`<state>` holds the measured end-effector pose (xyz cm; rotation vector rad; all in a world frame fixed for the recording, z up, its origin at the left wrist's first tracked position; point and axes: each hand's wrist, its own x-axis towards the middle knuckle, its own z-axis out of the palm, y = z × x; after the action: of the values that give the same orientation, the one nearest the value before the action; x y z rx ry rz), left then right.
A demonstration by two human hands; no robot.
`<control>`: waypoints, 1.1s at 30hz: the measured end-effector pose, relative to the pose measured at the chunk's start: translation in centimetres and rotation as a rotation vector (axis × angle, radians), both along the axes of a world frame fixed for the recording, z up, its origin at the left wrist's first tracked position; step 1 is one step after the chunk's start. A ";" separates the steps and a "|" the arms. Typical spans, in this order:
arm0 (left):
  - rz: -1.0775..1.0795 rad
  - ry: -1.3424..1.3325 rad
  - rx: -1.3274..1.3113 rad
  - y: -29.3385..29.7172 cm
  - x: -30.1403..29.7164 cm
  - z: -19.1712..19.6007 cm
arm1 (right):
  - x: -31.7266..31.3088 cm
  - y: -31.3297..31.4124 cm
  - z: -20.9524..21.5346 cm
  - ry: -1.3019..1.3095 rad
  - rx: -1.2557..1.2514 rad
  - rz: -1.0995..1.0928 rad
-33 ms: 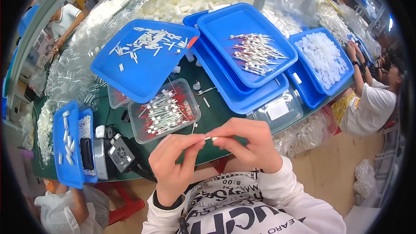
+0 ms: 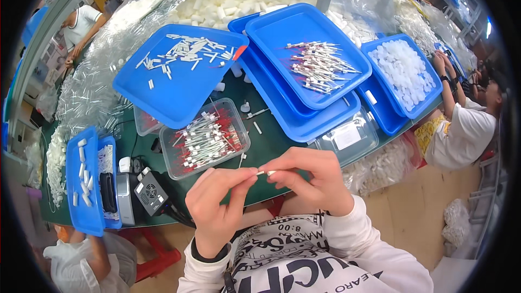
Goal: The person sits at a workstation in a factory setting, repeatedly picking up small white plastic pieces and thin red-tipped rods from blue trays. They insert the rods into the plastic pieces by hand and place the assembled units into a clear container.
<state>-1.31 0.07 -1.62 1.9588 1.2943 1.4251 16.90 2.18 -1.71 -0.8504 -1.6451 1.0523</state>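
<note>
Over the near table edge my two hands meet at the fingertips. My left hand [image 2: 218, 201] pinches a thin whitish stick [image 2: 260, 172] between thumb and forefinger, mostly covered by the fingers. Right beside its end, my right hand [image 2: 306, 179] is closed in a pinch on a small white piece [image 2: 271, 173], too small to name. Just beyond my left hand sits a clear plastic box [image 2: 172, 167] of thin sticks with white ends and red parts. Similar red-and-white sticks [image 2: 320, 68] lie in a blue tray [image 2: 271, 27] further off. Short white tubes [image 2: 190, 50] are scattered in another blue tray [image 2: 146, 89].
A clear lidded box [image 2: 355, 134] and a blue tray of translucent white pieces [image 2: 404, 73] stand at the right. Black and grey devices [image 2: 152, 192] with cables are at the left, near a blue tray [image 2: 81, 206]. Heaped white tubes [image 2: 239, 5] fill the back. Other people sit around.
My right thumb and the small white piece have shifted very slightly to the right. Everything else looks the same.
</note>
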 end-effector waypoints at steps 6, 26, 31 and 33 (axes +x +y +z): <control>-0.008 0.084 0.045 -0.4 0.8 0.4 | 1.1 -0.6 0.0 -0.128 0.060 -0.073; -0.171 -0.114 -0.042 -0.3 1.8 -0.9 | 1.4 -1.6 -0.3 -0.297 0.333 -0.265; -0.141 -0.096 -0.010 0.0 1.2 -1.0 | 1.7 -2.0 -0.4 -0.371 0.313 -0.277; -0.121 -0.099 -0.034 0.1 1.0 -1.1 | 1.6 -2.1 -0.2 -0.335 0.317 -0.233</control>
<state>-0.33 0.15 -2.70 1.8857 1.1299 1.4130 18.54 0.09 -1.95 -1.0118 -1.8726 0.4881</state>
